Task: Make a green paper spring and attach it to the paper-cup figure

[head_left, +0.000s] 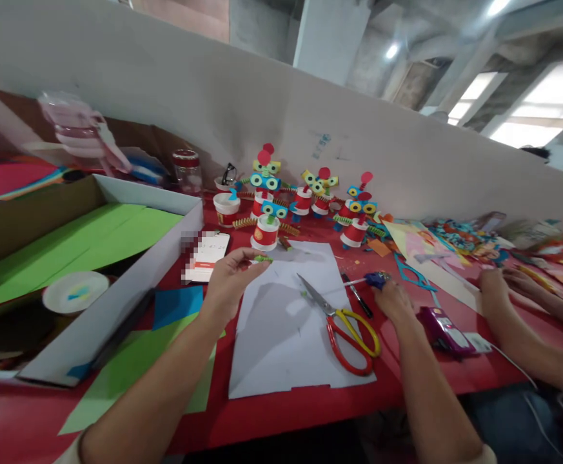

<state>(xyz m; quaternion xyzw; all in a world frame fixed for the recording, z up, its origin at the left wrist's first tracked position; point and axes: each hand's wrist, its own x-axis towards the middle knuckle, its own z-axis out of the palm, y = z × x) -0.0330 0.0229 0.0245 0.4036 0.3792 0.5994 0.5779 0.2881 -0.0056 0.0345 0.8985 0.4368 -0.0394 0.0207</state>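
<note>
My left hand (230,277) pinches a small folded green paper piece (263,258) above the top left of a white sheet (281,348). My right hand (395,301) is closed on a small dark blue thing (376,279) with a thin whitish stick pointing left; its kind is unclear. Scissors (330,308) with one red and one yellow handle lie partly spread on the sheet. A black pen (358,298) rests near the sheet's right edge. Just beyond my left hand stands a paper-cup figure (265,232) with blue goggle eyes and pleated arms.
Several more cup figures (353,229) stand by the partition. On the left are a box (160,258) of green paper, a phone (207,258) and coloured sheets (177,309). To the right lie blue scissors (414,276), a purple device (448,332) and another person's hands (494,283).
</note>
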